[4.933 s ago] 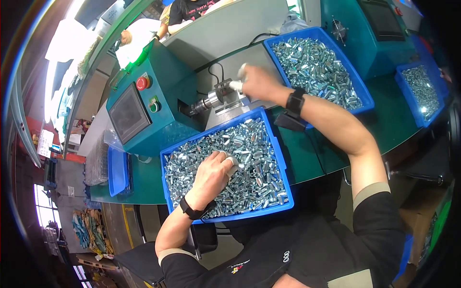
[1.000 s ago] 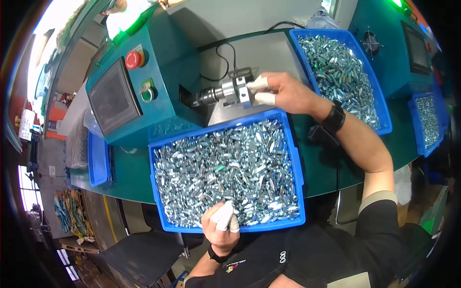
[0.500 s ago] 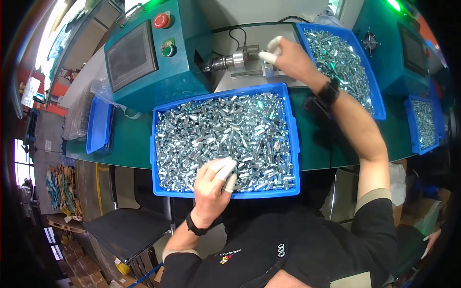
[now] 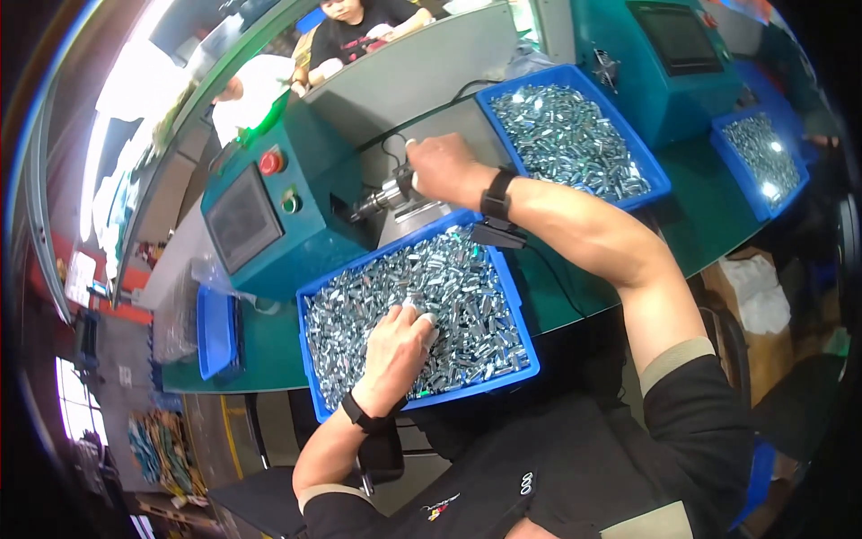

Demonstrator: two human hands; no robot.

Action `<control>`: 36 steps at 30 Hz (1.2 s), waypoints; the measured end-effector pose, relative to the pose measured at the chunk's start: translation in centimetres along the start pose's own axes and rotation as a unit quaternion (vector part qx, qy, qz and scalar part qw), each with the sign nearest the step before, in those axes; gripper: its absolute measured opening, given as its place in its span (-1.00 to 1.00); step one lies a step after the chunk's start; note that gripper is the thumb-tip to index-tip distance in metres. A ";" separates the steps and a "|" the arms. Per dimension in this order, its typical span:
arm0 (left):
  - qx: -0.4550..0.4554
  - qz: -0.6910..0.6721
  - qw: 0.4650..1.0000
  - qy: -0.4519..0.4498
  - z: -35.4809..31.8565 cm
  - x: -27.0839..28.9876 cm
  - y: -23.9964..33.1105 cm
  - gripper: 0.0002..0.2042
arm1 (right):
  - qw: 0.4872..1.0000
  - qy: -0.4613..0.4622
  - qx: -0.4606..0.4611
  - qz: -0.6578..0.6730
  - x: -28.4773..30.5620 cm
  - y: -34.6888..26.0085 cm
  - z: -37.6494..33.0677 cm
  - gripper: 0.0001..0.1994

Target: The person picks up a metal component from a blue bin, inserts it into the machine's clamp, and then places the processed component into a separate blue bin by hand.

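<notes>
My left hand (image 4: 395,350) reaches over a blue bin (image 4: 528,355) heaped with small shiny metal sleeves (image 4: 359,301). White covers sit on some fingertips, and those fingers curl down against the pile; whatever they pinch is too small to make out. At the machine's steel spindle (image 4: 386,198), my right hand (image 4: 444,171) is closed in, knuckles up. Its fingers are mostly hidden behind the back of the hand, so what they grip does not show. The teal machine (image 4: 310,180) carries a dark screen (image 4: 242,218), a red button (image 4: 271,162) and a green one (image 4: 291,203).
A second blue bin of metal sleeves (image 4: 575,144) stands beyond my right forearm, and a smaller bin (image 4: 763,162) lies at far right near another teal machine (image 4: 664,63). An empty blue tray (image 4: 215,332) sits left. Two people are behind the grey partition (image 4: 422,67).
The head view has tilted and shifted. My right hand's thumb and finger, spread beside the spindle before, are now drawn in at it. My left hand has moved farther into the bin.
</notes>
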State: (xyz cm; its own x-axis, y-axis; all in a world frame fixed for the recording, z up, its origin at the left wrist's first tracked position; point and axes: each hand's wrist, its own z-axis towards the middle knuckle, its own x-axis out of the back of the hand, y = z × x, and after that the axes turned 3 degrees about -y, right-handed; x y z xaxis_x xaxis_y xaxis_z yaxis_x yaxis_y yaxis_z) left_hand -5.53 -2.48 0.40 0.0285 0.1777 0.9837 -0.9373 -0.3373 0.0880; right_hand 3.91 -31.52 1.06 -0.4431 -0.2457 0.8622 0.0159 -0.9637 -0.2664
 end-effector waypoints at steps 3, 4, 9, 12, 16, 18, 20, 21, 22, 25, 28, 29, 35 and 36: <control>-0.007 -0.001 1.000 -0.007 0.3 -0.2 0.1 -0.80 | 1.000 0.014 0.003 0.022 1.5 0.6 -0.6 -0.81; -0.011 -0.001 1.000 -0.007 0.2 -0.4 0.0 -0.80 | 0.999 0.018 0.012 0.035 2.0 0.6 -0.6 -0.80; -0.013 -0.004 1.000 -0.025 0.2 -0.3 -0.7 -0.80 | 0.996 -0.059 -0.071 -0.022 4.7 8.6 -5.7 -0.74; -0.002 -0.067 0.997 -0.027 1.4 1.3 -1.1 -0.80 | 0.982 -0.091 -0.142 -0.081 6.6 12.9 -9.3 -0.69; -0.029 -0.154 0.986 0.051 6.4 3.2 -2.3 -0.83 | 0.989 0.009 -0.129 -0.074 6.5 14.6 -10.8 -0.64; -0.017 -0.175 0.981 0.076 9.7 3.6 -3.5 -0.83 | 0.993 0.046 -0.104 0.008 5.2 12.7 -9.8 -0.61; -0.010 -0.198 0.975 0.101 13.3 3.3 -4.7 -0.84 | 0.992 0.069 -0.096 0.048 4.3 11.3 -8.7 -0.59; 0.006 -0.202 0.972 0.117 14.9 2.9 -5.5 -0.84 | 0.991 0.070 -0.073 0.086 3.7 10.6 -8.0 -0.60; 0.021 -0.206 0.969 0.133 16.3 2.4 -6.3 -0.84 | 0.989 0.071 -0.049 0.124 3.2 10.0 -7.2 -0.61; 0.055 -0.189 0.972 0.128 18.9 1.0 -8.3 -0.82 | 0.981 0.087 -0.042 0.168 2.5 8.7 -4.9 -0.63; 0.050 -0.144 0.980 0.125 20.0 -0.1 -9.3 -0.82 | 0.972 0.103 -0.047 0.205 1.7 8.7 -4.5 -0.64; 0.047 -0.123 0.984 0.124 20.3 -0.4 -9.3 -0.82 | 0.968 0.112 -0.057 0.219 1.2 8.8 -4.6 -0.65; 0.074 -0.104 0.985 0.119 20.1 -1.1 -10.1 -0.81 | 0.971 0.092 -0.066 0.211 -0.2 9.4 -4.7 -0.68; 0.068 -0.079 0.987 0.121 20.0 -1.2 -10.1 -0.81 | 0.969 0.068 -0.060 0.230 -0.3 9.2 -4.7 -0.68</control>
State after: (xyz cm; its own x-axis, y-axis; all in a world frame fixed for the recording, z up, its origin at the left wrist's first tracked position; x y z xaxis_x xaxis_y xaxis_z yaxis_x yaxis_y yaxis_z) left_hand 10.88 -17.72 1.48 0.0715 0.4488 0.8908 -0.8719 -0.4056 0.2743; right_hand 0.00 -39.85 -3.71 -0.5278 -0.6229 0.5775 0.1387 -0.7339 -0.6649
